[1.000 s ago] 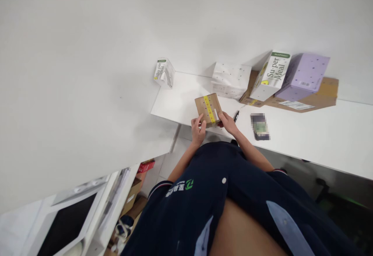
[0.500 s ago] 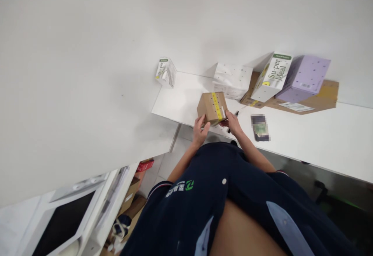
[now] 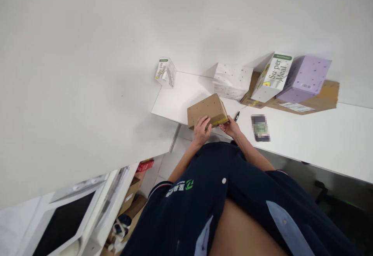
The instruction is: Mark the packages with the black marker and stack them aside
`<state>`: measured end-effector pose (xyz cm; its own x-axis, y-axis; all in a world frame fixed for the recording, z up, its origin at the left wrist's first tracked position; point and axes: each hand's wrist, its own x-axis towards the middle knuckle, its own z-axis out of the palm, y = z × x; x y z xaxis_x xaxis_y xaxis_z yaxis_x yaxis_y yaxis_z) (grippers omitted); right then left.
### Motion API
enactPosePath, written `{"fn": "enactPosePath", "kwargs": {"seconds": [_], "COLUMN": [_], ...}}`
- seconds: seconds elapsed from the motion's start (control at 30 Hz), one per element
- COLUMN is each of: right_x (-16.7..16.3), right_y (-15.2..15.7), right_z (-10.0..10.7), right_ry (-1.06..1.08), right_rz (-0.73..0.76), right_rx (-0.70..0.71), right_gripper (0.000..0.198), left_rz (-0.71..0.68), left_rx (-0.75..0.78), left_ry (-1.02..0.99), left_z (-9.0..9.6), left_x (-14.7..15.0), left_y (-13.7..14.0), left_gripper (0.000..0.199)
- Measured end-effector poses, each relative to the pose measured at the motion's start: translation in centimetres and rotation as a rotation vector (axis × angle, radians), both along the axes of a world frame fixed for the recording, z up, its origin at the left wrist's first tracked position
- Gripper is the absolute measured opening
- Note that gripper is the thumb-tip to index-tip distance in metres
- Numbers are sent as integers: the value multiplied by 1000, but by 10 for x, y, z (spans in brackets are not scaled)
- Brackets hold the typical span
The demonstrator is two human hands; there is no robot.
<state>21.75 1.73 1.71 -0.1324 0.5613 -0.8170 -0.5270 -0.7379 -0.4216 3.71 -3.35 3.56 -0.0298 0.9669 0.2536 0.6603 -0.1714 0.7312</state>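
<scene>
A brown cardboard box (image 3: 205, 109) with small dark dots rests tilted near the front edge of the white desk, its long plain side facing me. Yellow tape (image 3: 219, 122) runs along its lower right edge. Against the box's near side, my left hand (image 3: 201, 131) steadies it with fingers somewhat apart. My right hand (image 3: 232, 127) grips the lower right corner, fingers curled there; whether anything else is in that hand is hidden. Just beyond the right hand lies a black marker pen (image 3: 237, 116) on the desk.
Behind the box stand a white dotted carton (image 3: 233, 78), a Su-per Meal carton (image 3: 274, 78), a purple carton (image 3: 305, 75) and a larger cardboard box (image 3: 329, 97). A smaller Su-per Meal carton (image 3: 166, 72) is at the far left corner. A blurred phone-like object (image 3: 260, 127) lies right.
The cardboard box has been turned, so its long plain side shows and the taped face now points toward the lower right. Both hands have shifted slightly with it; more of the pen shows.
</scene>
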Motion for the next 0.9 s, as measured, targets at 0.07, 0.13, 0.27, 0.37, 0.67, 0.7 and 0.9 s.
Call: {"fn": "enactPosePath", "kwargs": {"seconds": [0.07, 0.13, 0.27, 0.37, 0.67, 0.7, 0.9], "right_x": [3, 4, 3, 0, 3, 2, 3], "right_y": [2, 3, 6, 7, 7, 7, 3], "right_z": [-4, -6, -6, -4, 4, 3, -6], "right_ry": [-13, -22, -69, -145, -316, -317, -332], "right_rz": [-39, -57, -23, 23, 188, 191, 170], "right_rx": [-37, -57, -34, 36, 213, 199, 168], "right_gripper": [33, 32, 30, 29, 40, 41, 37], "left_rz": [91, 207, 319, 284, 245, 247, 222], "left_rx": [-38, -70, -152, -209, -114, -116, -173], "left_ry": [16, 22, -44, -97, -93, -96, -140], "left_z": [-7, -14, -25, -26, -14, -15, -32], "left_x": [-7, -15, -32, -40, -59, -59, -50], "left_y": [-1, -2, -2, 1, 21, 22, 21], "left_gripper": [30, 31, 45, 52, 64, 64, 61]}}
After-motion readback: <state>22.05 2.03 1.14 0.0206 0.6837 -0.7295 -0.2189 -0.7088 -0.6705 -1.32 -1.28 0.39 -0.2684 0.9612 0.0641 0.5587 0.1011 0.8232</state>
